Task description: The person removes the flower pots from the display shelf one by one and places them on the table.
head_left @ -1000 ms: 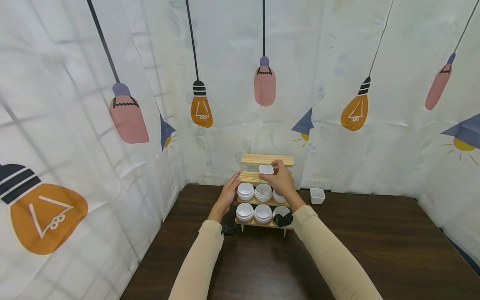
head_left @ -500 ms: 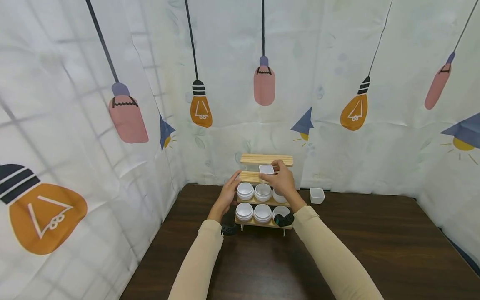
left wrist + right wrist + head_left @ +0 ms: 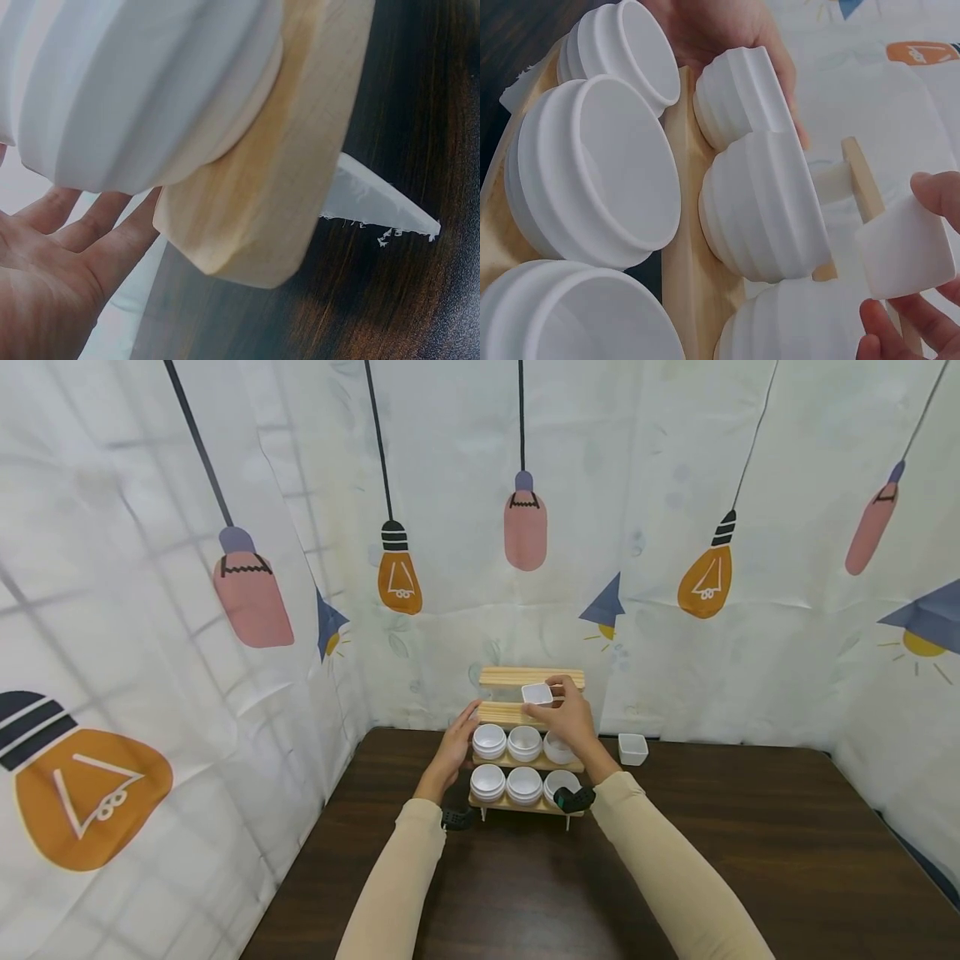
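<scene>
My right hand [image 3: 568, 720] pinches a small square white bowl [image 3: 537, 694] between thumb and fingers, over the upper shelves of a tiered wooden rack [image 3: 531, 677]. In the right wrist view the square bowl [image 3: 907, 247] is seen from its side, with the thumb [image 3: 937, 196] on one face. Round ribbed white bowls [image 3: 524, 783] line the two lower tiers. At the rack's left side is my left hand [image 3: 452, 752]. Its fingers extend past the end of a wooden shelf [image 3: 255, 202] in the left wrist view, beside a ribbed bowl [image 3: 142, 90].
Another square white bowl [image 3: 633, 749] stands on the dark wooden table [image 3: 720, 827], right of the rack. Behind the table hangs a pale curtain [image 3: 465, 527] printed with lamps. A white support leg [image 3: 375, 199] holds up the front shelf.
My right hand has shifted slightly to the right with the square bowl, uncovering more of the round bowl beneath it. My left hand stays by the rack's left side.
</scene>
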Demonstrator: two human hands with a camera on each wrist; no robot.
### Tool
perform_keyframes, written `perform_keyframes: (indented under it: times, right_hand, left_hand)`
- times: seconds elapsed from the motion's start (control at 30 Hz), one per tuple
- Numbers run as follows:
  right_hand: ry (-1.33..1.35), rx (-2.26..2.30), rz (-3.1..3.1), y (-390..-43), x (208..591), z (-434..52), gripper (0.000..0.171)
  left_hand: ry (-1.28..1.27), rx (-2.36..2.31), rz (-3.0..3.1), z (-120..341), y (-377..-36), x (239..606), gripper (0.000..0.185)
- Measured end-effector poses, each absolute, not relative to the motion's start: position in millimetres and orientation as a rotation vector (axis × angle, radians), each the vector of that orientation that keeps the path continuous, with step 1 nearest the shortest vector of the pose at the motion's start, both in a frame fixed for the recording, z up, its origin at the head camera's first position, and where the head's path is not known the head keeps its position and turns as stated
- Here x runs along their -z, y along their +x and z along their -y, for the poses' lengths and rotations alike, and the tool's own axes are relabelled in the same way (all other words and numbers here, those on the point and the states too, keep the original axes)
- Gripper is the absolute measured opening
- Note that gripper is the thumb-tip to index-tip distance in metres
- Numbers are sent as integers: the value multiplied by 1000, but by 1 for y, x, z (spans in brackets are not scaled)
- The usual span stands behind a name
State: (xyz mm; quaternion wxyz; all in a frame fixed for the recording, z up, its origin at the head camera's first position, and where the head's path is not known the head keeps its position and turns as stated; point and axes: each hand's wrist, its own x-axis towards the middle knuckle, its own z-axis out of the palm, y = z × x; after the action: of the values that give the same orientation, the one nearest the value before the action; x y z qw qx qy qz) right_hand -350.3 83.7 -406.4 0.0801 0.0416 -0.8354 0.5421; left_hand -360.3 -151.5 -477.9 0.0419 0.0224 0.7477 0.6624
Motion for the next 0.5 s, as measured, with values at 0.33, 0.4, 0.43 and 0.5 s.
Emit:
perform_keyframes:
  times: [0.33,0.4,0.43,0.5]
  right_hand:
    - [164,-1754,2419,-349,406,-90,66]
    - [169,-1767,2405,-348,406,-91,66]
    - [171,-1769,2398,-347,406,-92,65]
    - [176,-1772,2380,-345,406,-94,65]
  left_hand:
    - [103,-2038,-2261,152,-362,478,48]
    - [111,-2035,-2255,152,-362,477,49]
    - [115,-2034,-2251,152,-361,477,50]
    - [121,-2031,-2245,152,-360,476,51]
